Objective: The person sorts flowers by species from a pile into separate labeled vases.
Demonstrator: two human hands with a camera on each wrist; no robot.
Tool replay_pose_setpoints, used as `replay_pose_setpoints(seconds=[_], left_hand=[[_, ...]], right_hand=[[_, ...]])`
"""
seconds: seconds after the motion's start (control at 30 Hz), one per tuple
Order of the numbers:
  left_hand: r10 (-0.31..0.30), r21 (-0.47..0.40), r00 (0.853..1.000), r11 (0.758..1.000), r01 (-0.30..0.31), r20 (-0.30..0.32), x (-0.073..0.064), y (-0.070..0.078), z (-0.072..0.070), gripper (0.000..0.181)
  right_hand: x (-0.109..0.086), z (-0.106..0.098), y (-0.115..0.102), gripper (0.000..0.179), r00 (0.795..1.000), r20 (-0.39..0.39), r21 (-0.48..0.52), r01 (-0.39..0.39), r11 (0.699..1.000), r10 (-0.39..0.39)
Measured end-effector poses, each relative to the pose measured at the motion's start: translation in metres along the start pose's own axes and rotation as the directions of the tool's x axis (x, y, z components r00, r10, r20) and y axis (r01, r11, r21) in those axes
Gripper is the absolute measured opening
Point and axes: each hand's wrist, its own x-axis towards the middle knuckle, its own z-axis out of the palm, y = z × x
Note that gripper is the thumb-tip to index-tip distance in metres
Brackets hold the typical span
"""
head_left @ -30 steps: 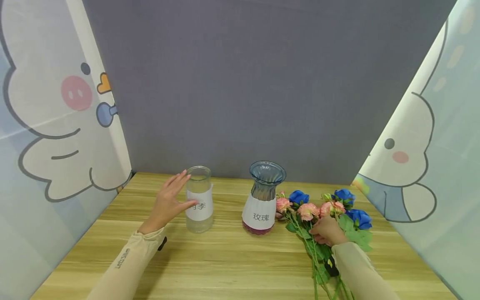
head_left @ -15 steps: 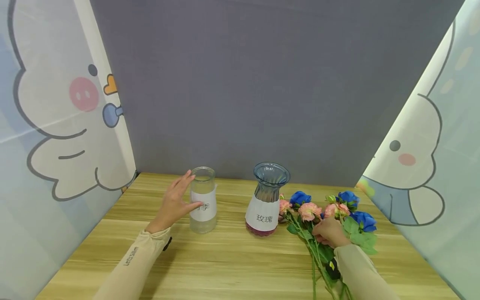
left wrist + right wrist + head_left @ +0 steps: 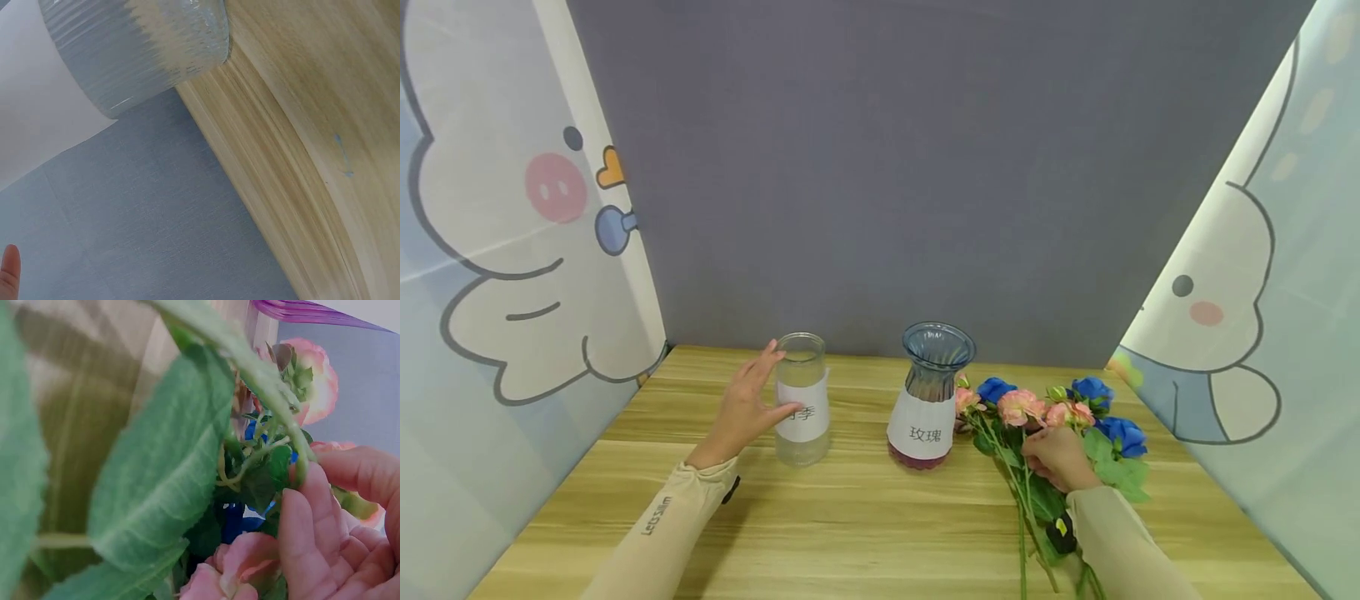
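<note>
A clear glass vase (image 3: 802, 454) with a white paper label (image 3: 811, 415) stands at the left of the table. My left hand (image 3: 745, 417) is beside it, fingers extended near the rim and thumb across the label's front. Whether it presses the glass, I cannot tell. In the left wrist view one fingertip (image 3: 9, 272) shows apart from the vase (image 3: 144, 50). On the right, my right hand (image 3: 1060, 458) pinches the green stem (image 3: 275, 394) of a pink flower (image 3: 1022, 407) between thumb and fingers. Blue flowers (image 3: 1122, 437) and other pink flowers (image 3: 1070, 414) lie around it.
A blue-purple fluted vase (image 3: 937, 350) with a white label (image 3: 921, 427) stands mid-table, close to the flower heads. Stems and leaves (image 3: 1045, 500) run toward the front edge. A grey panel (image 3: 880, 183) closes off the back, with cartoon-printed sheets (image 3: 535, 317) at the sides.
The middle pink flower has risen slightly with its stem, drawn by my right hand. My left hand stays by the clear vase. The head view swayed a little.
</note>
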Motion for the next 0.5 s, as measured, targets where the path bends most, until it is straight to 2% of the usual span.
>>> replay_pose_setpoints(seconds=[0.2,0.33,0.43,0.5], left_hand=[[0.014,-0.01,1.0,1.0,-0.014,-0.002,0.0028,-0.0005,-0.0002,0.086],[0.0,-0.005,1.0,1.0,0.0,-0.003,0.0021,-0.0003,0.0004,0.088],[-0.007,-0.008,1.0,1.0,0.007,-0.001,0.0008,-0.0004,0.0012,0.087],[-0.015,-0.011,1.0,1.0,0.015,0.002,0.0,-0.0004,0.0018,0.086]], right_hand=[[-0.0021,0.0044,0.0015,0.038,1.0,-0.012,-0.023,0.008,1.0,-0.009],[-0.0042,0.0061,0.0009,0.037,1.0,-0.027,-0.055,0.004,0.998,-0.005],[-0.0046,0.0053,-0.0005,0.035,0.999,-0.035,-0.024,0.003,1.0,-0.004],[-0.0056,0.0039,-0.0016,0.027,0.999,-0.048,0.011,0.008,1.0,-0.007]])
